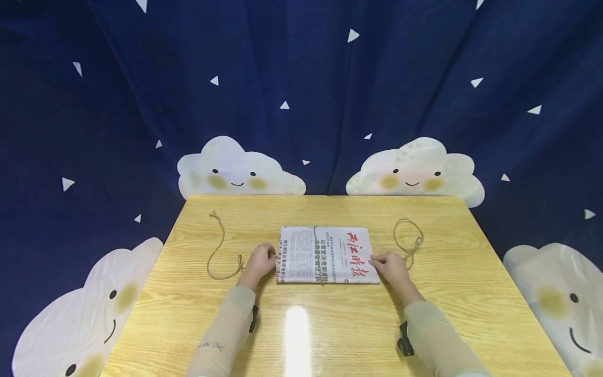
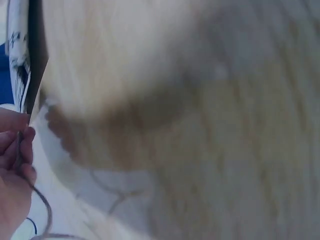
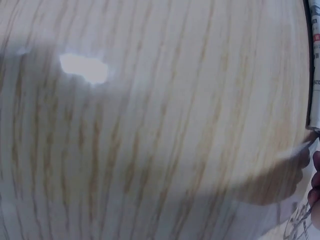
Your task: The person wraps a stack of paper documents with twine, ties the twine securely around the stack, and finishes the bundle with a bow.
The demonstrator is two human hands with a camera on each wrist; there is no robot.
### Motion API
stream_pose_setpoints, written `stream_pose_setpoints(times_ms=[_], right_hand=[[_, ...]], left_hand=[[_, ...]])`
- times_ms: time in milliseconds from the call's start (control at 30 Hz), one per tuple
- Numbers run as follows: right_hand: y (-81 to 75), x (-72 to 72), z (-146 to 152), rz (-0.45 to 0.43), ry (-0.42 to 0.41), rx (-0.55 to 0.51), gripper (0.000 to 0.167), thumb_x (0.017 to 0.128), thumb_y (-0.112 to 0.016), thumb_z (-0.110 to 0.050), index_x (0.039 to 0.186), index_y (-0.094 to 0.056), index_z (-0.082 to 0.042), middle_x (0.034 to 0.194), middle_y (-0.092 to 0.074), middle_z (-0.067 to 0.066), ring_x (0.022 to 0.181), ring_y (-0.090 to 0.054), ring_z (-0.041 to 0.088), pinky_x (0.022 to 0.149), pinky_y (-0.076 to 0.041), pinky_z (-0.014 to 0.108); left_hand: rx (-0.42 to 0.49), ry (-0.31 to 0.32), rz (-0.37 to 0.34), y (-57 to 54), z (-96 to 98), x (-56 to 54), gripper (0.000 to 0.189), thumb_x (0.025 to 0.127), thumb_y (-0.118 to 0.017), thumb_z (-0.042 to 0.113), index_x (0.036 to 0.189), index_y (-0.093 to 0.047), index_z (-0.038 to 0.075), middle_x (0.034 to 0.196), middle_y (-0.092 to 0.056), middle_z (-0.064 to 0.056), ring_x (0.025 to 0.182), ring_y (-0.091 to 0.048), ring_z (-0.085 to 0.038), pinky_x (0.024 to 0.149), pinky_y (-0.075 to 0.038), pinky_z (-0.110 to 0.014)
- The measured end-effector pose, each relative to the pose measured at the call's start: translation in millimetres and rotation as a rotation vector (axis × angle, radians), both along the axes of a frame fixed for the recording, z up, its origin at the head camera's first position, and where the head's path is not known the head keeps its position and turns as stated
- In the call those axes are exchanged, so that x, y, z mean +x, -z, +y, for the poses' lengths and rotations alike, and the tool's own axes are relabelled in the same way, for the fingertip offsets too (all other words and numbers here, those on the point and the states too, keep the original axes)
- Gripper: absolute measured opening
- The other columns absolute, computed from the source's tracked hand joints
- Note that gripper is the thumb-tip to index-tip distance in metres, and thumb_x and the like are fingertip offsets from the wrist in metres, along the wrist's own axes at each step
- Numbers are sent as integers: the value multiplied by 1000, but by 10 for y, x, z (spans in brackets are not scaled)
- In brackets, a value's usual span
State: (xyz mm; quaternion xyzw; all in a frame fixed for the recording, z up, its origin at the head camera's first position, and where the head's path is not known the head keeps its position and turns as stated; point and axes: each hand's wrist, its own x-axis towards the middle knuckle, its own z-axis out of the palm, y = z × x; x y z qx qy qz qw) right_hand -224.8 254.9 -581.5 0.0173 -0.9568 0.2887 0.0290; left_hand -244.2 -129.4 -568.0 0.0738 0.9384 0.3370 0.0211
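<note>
A folded newspaper (image 1: pixel 299 256) with large red characters lies flat on the table. A strand of brown twine (image 1: pixel 315 235) crosses over it near the middle, and lengths of twine trail out on both sides. At the newspaper's left edge, my left hand (image 1: pixel 261 260) has its fingers curled round the twine (image 2: pixel 20 155), which runs down out of the fingers in the left wrist view. My right hand (image 1: pixel 393 268) pinches the twine at the right edge, thumb and fingertips right at the paper. Only a few curled fingers (image 3: pixel 316 185) show in the right wrist view, next to loose twine (image 3: pixel 298 224).
The wooden table (image 1: pixel 212 314) extends around the newspaper. A tail of twine (image 1: pixel 222 235) curves across its left side, and a knotted loop of twine (image 1: pixel 409 220) lies on the right. Behind the table hangs a dark blue curtain (image 1: pixel 301 68) with white triangles and clouds.
</note>
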Motion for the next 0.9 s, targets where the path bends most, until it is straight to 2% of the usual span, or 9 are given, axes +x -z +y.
stream_pose_setpoints(times_ms=[67,233,300,367,467,533,700,800,900], right_hand=[[-3,5,-8,-10,7,-1,22,80,-70,-23,94,-73,-7,81,-63,11,77,-59,29,71,-49,45],[-7,15,-20,-24,22,-22,23,81,-70,-23,96,-72,-6,85,-64,12,82,-60,31,72,-50,46],[-7,22,-21,-36,31,-25,23,81,-69,-24,97,-72,-7,86,-64,13,84,-61,32,73,-50,46],[-6,29,-19,-49,35,-24,24,82,-69,-24,98,-71,-7,88,-64,13,86,-60,33,75,-50,47],[-2,34,-18,-71,45,-31,24,82,-68,-25,99,-71,-8,94,-64,15,91,-60,35,78,-49,48],[1,32,-17,-79,46,-39,24,83,-67,-24,100,-71,-7,99,-64,17,95,-59,37,81,-48,49],[6,36,-26,-80,52,-42,24,83,-67,-24,99,-71,-7,104,-64,19,100,-57,38,84,-46,50],[12,39,-32,-72,55,-42,23,83,-68,-24,99,-71,-7,103,-64,18,99,-57,38,84,-46,50],[16,40,-36,-58,50,-45,23,82,-68,-23,98,-71,-6,101,-65,19,98,-58,38,83,-47,50]], left_hand=[[0,-7,-5,-31,-52,-1,14,75,-53,-9,82,-63,-3,84,-58,-11,78,-55,-23,69,-51,-35],[-160,-106,171,-84,-140,6,4,78,-68,1,79,-72,3,84,-50,-7,83,-46,-24,76,-42,-38],[-213,-163,235,-92,-147,13,6,77,-71,8,82,-74,7,86,-57,-7,85,-50,-26,77,-41,-40],[-202,-206,250,-94,-140,23,8,79,-69,10,85,-73,7,87,-65,-7,80,-57,-25,73,-46,-39],[-72,-257,246,-80,-104,29,13,82,-62,3,91,-71,0,88,-69,-15,72,-65,-26,63,-53,-38],[60,-293,244,-63,-68,22,17,81,-56,-4,94,-68,-5,90,-68,-19,72,-65,-28,61,-55,-37],[419,-347,299,-49,52,-30,27,76,-51,-15,101,-62,-14,98,-61,-25,87,-61,-35,78,-53,-39],[624,-332,278,-94,141,-60,37,76,-51,-16,113,-54,-16,111,-53,-26,99,-56,-37,88,-49,-40],[722,-271,219,-151,240,-72,50,77,-52,-14,127,-43,-11,130,-40,-22,112,-48,-36,98,-42,-41]])
